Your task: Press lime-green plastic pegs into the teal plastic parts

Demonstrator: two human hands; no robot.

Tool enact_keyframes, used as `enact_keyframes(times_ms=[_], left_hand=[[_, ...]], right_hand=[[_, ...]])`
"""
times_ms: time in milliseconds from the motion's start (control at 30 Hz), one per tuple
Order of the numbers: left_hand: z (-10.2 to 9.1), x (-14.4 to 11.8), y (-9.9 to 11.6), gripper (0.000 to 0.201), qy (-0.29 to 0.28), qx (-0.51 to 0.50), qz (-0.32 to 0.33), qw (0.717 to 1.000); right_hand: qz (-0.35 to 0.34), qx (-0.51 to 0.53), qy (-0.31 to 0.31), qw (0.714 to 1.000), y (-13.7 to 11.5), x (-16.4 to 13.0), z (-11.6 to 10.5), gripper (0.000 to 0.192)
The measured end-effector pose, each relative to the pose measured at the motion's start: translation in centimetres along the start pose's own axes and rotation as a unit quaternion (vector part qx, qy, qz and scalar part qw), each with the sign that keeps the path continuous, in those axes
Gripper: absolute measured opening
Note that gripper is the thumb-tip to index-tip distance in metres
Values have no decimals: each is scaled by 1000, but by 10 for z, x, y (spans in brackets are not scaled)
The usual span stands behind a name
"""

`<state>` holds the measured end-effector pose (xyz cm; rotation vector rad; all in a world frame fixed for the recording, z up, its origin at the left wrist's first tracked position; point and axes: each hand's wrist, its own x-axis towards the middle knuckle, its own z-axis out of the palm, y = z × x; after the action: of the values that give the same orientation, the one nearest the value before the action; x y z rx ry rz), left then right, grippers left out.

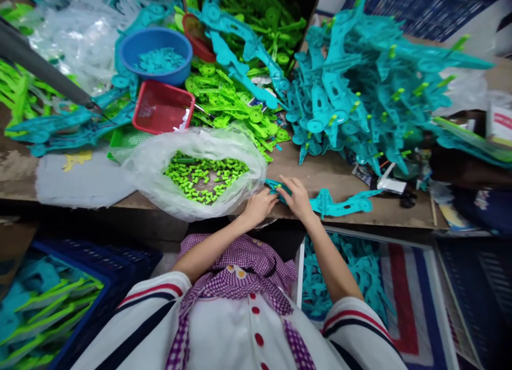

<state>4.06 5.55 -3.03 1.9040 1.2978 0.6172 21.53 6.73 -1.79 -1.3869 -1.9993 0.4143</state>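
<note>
A long teal plastic part point(344, 203) lies along the front edge of the bench, its right end stretching out past my hands. My right hand point(298, 199) has its fingers bent over the part's left portion and grips it there. Close beside it, my left hand point(258, 206) pinches the same portion from the left, with its fingertips partly hidden. A small bit of green shows at the fingers of my right hand. Just left of my hands, an open clear plastic bag point(150, 186) holds many small bright-green pieces point(204, 191).
Teal parts with green tips form a tall pile point(360, 87) at the back right. A blue bowl point(154, 34), a red tray point(162, 106) and loose green parts point(232, 103) lie behind the bag. An electric screwdriver point(48, 61) hangs left. Crates point(96, 290) flank my lap.
</note>
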Motion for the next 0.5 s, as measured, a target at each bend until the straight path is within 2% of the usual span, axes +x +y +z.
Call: enact_keyframes(times_ms=[67, 100, 133, 200, 233, 267, 300, 333, 400, 500], left_hand=[[-4, -3, 2, 24, 25, -165, -47, 985], [-7, -4, 5, 28, 34, -266, -87, 959], [-9, -6, 11, 34, 39, -368, -131, 920], [-13, -7, 24, 39, 42, -532, -204, 821], [-14, -6, 32, 38, 43, -581, -231, 779], [-16, -4, 40, 35, 45, -607, -251, 753], [-16, -1, 47, 33, 47, -614, -267, 741], [-17, 3, 52, 32, 46, -608, -280, 742], [-15, 14, 60, 34, 27, -576, -288, 765], [-8, 36, 66, 36, -34, -541, -277, 793]], right_hand=[[34, 23, 83, 996, -21, -16, -5, 33], [43, 39, 99, 993, -33, -25, -5, 30], [45, 58, 95, 993, -44, -34, -3, 26], [32, 97, 59, 993, -63, -46, 4, 23], [32, 110, 47, 992, -70, -49, 7, 24], [42, 115, 46, 991, -73, -51, 10, 25], [59, 113, 54, 990, -75, -51, 11, 25], [76, 103, 61, 990, -74, -50, 11, 25], [95, 70, 66, 991, -70, -46, 6, 25], [101, 24, 77, 992, -63, -36, -7, 26]])
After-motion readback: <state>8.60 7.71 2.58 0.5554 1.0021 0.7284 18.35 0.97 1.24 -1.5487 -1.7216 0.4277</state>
